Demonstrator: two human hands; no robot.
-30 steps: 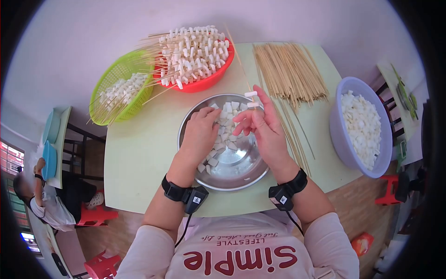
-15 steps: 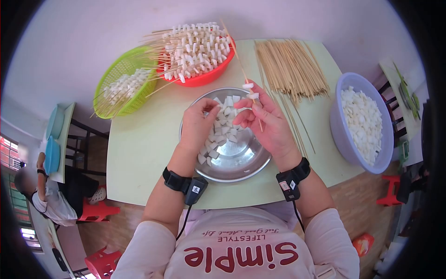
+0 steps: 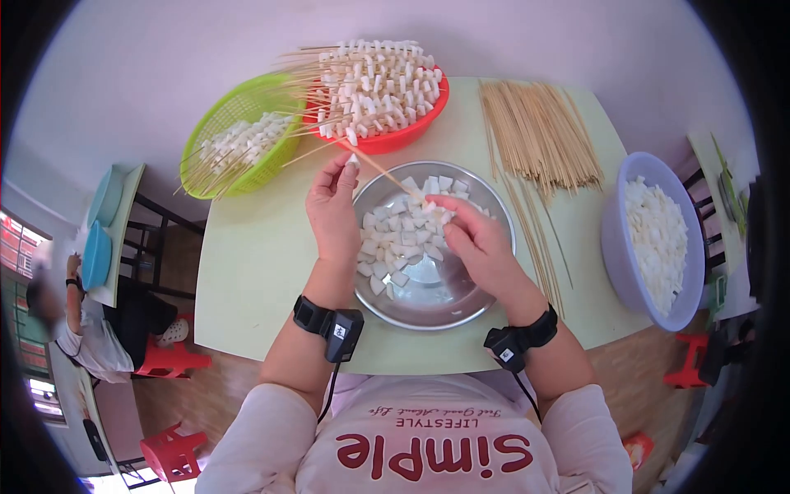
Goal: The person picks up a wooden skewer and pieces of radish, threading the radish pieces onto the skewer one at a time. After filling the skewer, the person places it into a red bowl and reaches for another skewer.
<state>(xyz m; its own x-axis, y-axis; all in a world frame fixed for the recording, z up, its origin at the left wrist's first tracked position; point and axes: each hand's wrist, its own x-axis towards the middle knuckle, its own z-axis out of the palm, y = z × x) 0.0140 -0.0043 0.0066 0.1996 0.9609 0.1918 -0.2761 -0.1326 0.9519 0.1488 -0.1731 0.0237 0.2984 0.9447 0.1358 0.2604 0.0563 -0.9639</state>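
- Skewer [image 3: 380, 171]: held above the bowl [image 3: 428, 306], toward its far left rim, its lower end at the right hand [image 3: 481, 247].
- Its long axis slants from the right fingers up and left toward the red basket [image 3: 428, 125]; I can't tell which end is sharp.
- Right hand: grip pinched round the skewer, with white pieces by the fingertips.
- Left hand [image 3: 333, 206]: grip closed on a white chunk [image 3: 353, 160] between thumb and fingers, near the skewer's upper part.
- The bowl, shiny metal, holds loose white pieces, mostly on its far and left sides, the near part bare.
- Red basket: heaped with loaded skewers, bare ends jutting left.
- Green basket [image 3: 196, 138]: just left of it, tilted, with more loaded sticks.
- Purple basin [image 3: 617, 255]: at the tabletop's [image 3: 263, 272] right side, full of white pieces.
- Bare sticks [image 3: 539, 132] lie bundled between the red basket and the basin.
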